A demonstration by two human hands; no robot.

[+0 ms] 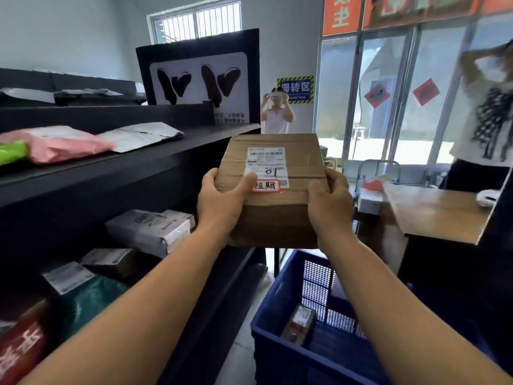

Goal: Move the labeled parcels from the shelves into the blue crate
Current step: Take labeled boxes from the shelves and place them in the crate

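1. Hands: our left hand (222, 201) and right hand (327, 204) both grip the box (273, 190) at its near corners, thumbs on top, fingers curled under.
2. Box sits between our grips in the air, label (266, 166) up.
3. Below the grip, to the right, the crate (277, 329) holds one small parcel (299, 325).
4. Left of the grip, shelves (138, 173) carry more parcels.

1. Small print on the shipping label (266, 165) is too blurred to read
2. The small parcel (299, 328) in the blue crate (277, 343) is blurred
3. The crate's near side is cut off by the bottom edge
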